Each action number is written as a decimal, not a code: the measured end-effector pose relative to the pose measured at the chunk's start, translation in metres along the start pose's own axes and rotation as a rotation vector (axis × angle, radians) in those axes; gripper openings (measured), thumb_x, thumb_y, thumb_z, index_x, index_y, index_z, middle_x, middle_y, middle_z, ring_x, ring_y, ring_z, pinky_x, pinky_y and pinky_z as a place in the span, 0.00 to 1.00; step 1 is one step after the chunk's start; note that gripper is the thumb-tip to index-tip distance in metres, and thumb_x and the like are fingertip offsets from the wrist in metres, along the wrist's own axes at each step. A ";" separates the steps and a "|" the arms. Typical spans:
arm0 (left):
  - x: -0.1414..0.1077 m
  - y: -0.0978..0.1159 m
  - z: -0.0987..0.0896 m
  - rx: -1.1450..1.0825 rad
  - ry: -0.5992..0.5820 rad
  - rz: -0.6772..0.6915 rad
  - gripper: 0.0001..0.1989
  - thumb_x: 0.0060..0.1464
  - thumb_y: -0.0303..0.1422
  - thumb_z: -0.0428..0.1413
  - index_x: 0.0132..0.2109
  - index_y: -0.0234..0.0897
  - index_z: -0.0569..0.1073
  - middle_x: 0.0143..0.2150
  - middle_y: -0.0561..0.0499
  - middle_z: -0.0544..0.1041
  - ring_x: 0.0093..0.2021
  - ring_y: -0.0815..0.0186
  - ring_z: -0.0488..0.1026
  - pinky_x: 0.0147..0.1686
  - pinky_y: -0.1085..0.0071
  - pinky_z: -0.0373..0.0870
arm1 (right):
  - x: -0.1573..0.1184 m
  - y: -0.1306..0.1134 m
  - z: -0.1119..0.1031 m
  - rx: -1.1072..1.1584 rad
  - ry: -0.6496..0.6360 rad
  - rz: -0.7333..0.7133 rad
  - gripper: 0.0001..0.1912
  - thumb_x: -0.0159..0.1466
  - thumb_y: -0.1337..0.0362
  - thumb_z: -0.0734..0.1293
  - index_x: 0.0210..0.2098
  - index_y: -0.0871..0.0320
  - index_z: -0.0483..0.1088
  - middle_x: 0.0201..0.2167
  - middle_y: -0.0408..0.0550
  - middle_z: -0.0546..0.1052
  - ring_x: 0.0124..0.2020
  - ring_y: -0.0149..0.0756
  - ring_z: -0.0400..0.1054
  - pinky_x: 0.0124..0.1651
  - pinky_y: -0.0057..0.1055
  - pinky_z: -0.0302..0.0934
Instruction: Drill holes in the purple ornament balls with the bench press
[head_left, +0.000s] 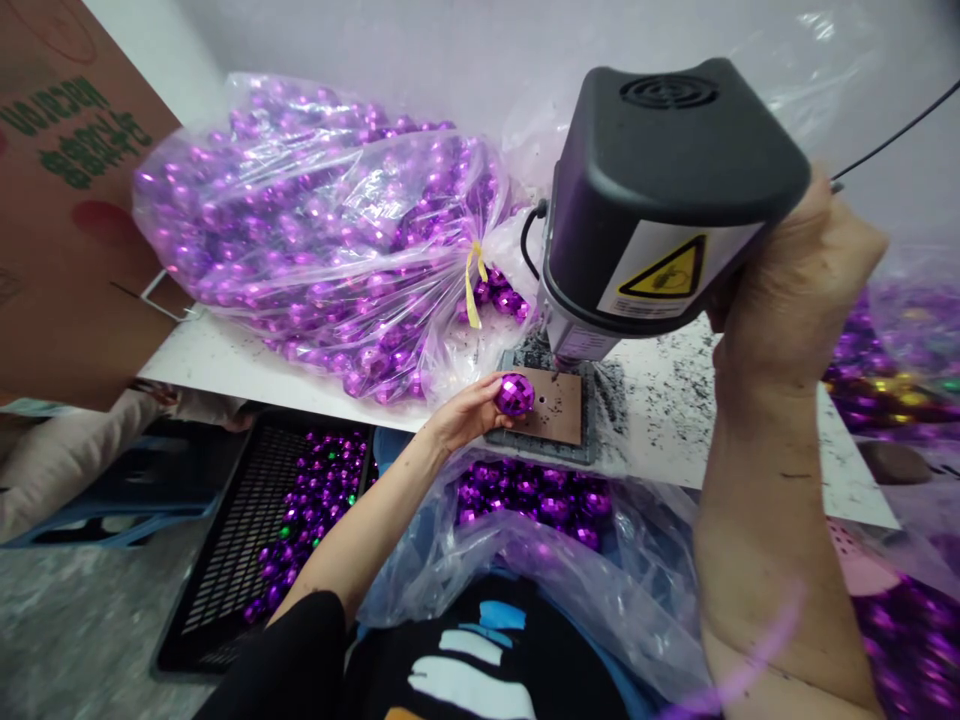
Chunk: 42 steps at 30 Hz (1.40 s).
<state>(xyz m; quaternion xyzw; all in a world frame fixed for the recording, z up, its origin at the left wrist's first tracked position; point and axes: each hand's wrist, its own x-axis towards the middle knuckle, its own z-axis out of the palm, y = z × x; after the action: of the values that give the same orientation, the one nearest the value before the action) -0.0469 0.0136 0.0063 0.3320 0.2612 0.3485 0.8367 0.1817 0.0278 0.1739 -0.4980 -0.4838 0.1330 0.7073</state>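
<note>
Between the fingertips of my left hand [474, 408] is a shiny purple faceted ball [516, 394], held over the left edge of a brown plate [556, 410] on the machine's base. A black machine head [667, 190] with a yellow warning label stands above the plate. My right hand [806, 260] is raised at the machine's right side, its fingers closed and partly hidden behind the housing; what they grip is hidden. An open plastic bag of purple balls [532, 500] lies on my lap below the table edge.
A tied clear bag of purple balls [322, 230] fills the table's left. Dark flakes litter the white table [675, 420]. A black crate [225, 560] is at lower left, a cardboard box [67, 250] at far left. A person's sleeve [82, 450] shows below it.
</note>
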 end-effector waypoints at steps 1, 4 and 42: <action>0.000 0.000 0.001 0.008 0.003 0.005 0.23 0.53 0.41 0.65 0.53 0.34 0.75 0.41 0.44 0.79 0.37 0.64 0.78 0.34 0.72 0.70 | 0.000 -0.001 0.000 -0.014 0.002 0.003 0.28 0.64 0.45 0.60 0.21 0.63 0.58 0.15 0.36 0.53 0.15 0.14 0.52 0.20 0.17 0.49; 0.000 0.002 0.005 0.055 0.008 0.021 0.24 0.51 0.41 0.66 0.53 0.36 0.74 0.43 0.46 0.78 0.36 0.66 0.76 0.33 0.73 0.71 | -0.001 -0.003 0.001 -0.029 0.005 0.015 0.28 0.63 0.44 0.60 0.22 0.64 0.60 0.14 0.36 0.53 0.15 0.14 0.51 0.21 0.17 0.48; 0.032 -0.041 0.031 1.229 0.365 0.562 0.24 0.50 0.42 0.66 0.53 0.42 0.74 0.52 0.44 0.76 0.57 0.50 0.67 0.69 0.49 0.40 | -0.041 -0.009 -0.019 -0.286 0.057 -0.158 0.25 0.66 0.48 0.60 0.24 0.63 0.58 0.20 0.39 0.58 0.21 0.15 0.54 0.26 0.20 0.49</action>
<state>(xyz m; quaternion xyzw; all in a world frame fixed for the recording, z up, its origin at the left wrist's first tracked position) 0.0106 0.0043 -0.0111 0.7362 0.4515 0.3910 0.3182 0.1742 -0.0147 0.1582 -0.5577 -0.5151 -0.0074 0.6508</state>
